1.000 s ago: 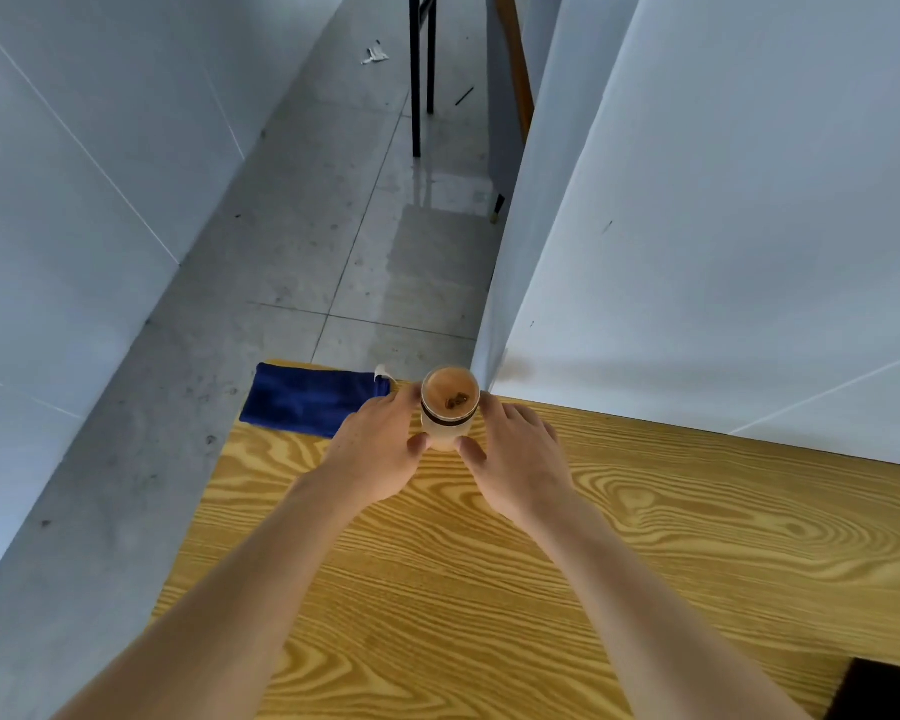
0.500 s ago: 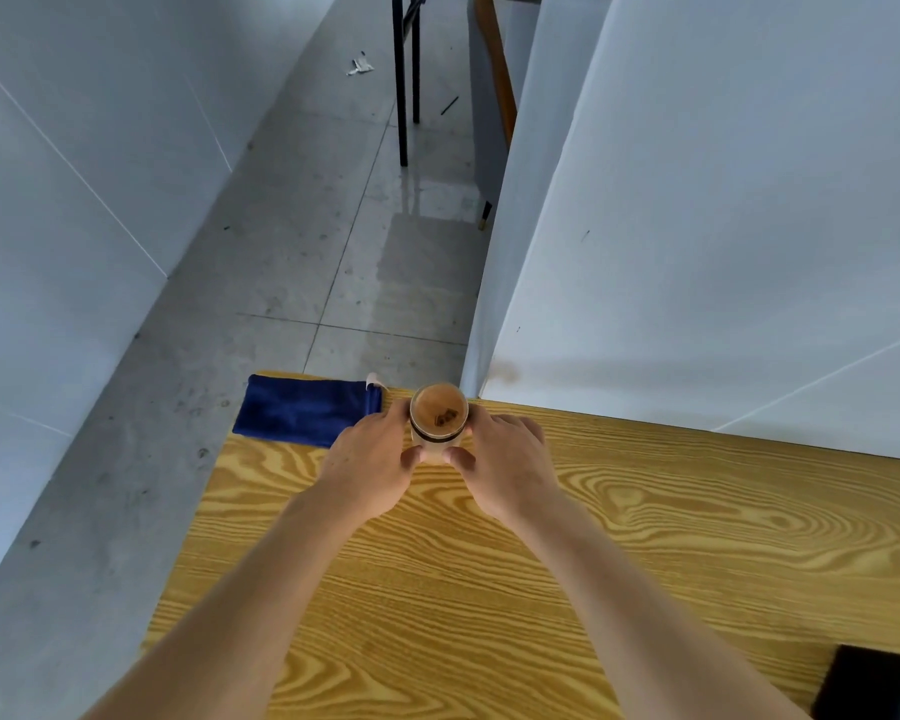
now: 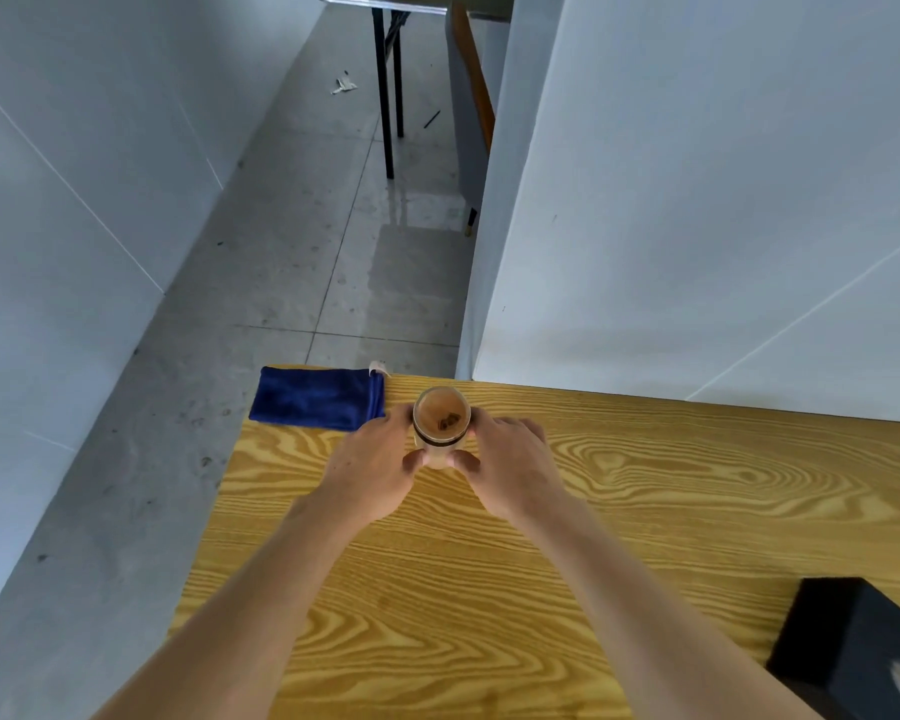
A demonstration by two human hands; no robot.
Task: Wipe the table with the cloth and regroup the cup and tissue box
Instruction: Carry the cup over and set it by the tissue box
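A pale cup (image 3: 440,423) with a dark band and brownish inside stands upright near the far left part of the wooden table (image 3: 645,491). My left hand (image 3: 372,467) wraps its left side and my right hand (image 3: 510,467) wraps its right side, thumbs touching the cup's near wall. A folded dark blue cloth (image 3: 319,399) lies flat on the table's far left corner, just left of the cup. A black tissue box (image 3: 863,646) sits at the near right, partly cut off by the frame.
The table's left edge drops to a grey tiled floor (image 3: 292,262). A white wall panel (image 3: 697,200) stands right behind the table's far edge. Black chair or table legs (image 3: 388,96) stand farther back on the floor.
Both hands stay closed around the cup. Cup and hands have come a little nearer along the table, away from its far edge, and more of the tissue box shows at the lower right.
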